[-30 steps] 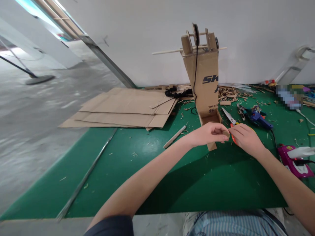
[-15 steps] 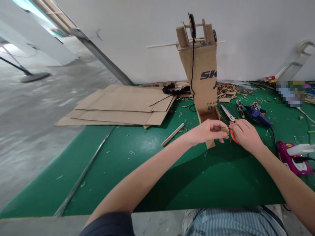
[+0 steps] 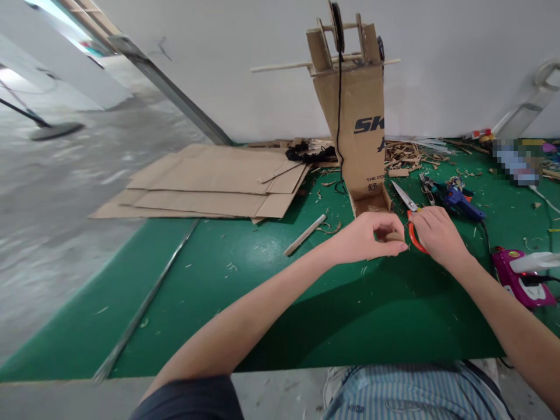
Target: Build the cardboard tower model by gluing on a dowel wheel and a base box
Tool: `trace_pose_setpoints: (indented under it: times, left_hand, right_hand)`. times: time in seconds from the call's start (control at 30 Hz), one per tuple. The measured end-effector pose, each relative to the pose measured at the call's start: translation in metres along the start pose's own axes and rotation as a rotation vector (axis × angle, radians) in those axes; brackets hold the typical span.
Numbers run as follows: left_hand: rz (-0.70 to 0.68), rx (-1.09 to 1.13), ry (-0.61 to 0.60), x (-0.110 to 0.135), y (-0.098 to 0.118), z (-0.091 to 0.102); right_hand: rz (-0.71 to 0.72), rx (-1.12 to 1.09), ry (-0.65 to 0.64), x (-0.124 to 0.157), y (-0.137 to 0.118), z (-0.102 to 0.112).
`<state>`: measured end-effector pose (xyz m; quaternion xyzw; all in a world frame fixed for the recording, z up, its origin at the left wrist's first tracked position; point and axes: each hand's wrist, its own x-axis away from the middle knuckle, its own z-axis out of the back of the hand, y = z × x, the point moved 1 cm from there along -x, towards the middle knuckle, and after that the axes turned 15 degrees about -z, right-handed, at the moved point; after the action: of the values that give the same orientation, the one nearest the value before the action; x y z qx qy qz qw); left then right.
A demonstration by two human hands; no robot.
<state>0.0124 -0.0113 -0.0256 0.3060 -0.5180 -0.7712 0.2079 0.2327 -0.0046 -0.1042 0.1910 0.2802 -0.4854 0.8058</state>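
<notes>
Left hand: The person's left hand [image 3: 361,238] sat just in front of the tall tan cardboard tower [image 3: 355,134], its fingers clamped together on a small round tan disc [image 3: 395,237], which looked like cardboard.

Right hand: The person's right hand [image 3: 437,236] lay just beside the left hand, on the side of the tower nearer the wall's bright corner. Its fingers curled over the orange-handled scissors [image 3: 412,232], though the handle loops were mostly hidden.

Scissors: The steel blades pointed back toward the foot of the tower, and the disc sat just beside the orange handles, not between the blades.

Table: The green table [image 3: 350,315] ran under the tower, strewn with wood shavings [image 3: 402,154]. A blue hot glue gun [image 3: 459,201] lay to the tower's right, with flat cardboard sheets [image 3: 205,184] to its left and a pale wooden stick [image 3: 305,235] near its foot.

Step in hand: It looked like the moment of fitting scissors to a small disc for trimming, with no cut under way.

Next move: The disc seemed to call for a steady pinch while the blades were turned to meet its edge.
</notes>
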Motion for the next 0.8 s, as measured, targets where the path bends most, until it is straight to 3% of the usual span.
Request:
trace_pose_setpoints:
  times: [0.07, 0.17, 0.33, 0.47, 0.63, 0.8]
  left_hand:
    - [0.003, -0.047, -0.024, 0.004, 0.011, 0.007]
    - [0.057, -0.381, 0.031, 0.006, 0.013, 0.02]
    - [0.209, -0.763, -0.21, 0.001, -0.03, 0.017]
    - [0.23, -0.992, -0.282, -0.001, -0.051, 0.009]
    - [0.259, -1.179, -0.306, 0.004, -0.027, 0.009]
    - [0.245, -1.101, -0.561, 0.011, -0.014, 0.005]
  right_hand:
    - [-0.047, 0.0, 0.01, 0.0, 0.006, 0.0]
    - [-0.143, -0.045, 0.064, -0.001, 0.006, 0.002]
    - [-0.203, -0.14, 0.037, -0.001, -0.008, -0.001]
    - [-0.208, -0.186, 0.011, 0.0, -0.007, -0.004]
    - [-0.256, -0.227, -0.033, 0.001, -0.004, -0.007]
    - [-0.297, -0.3, -0.068, 0.003, -0.007, -0.011]
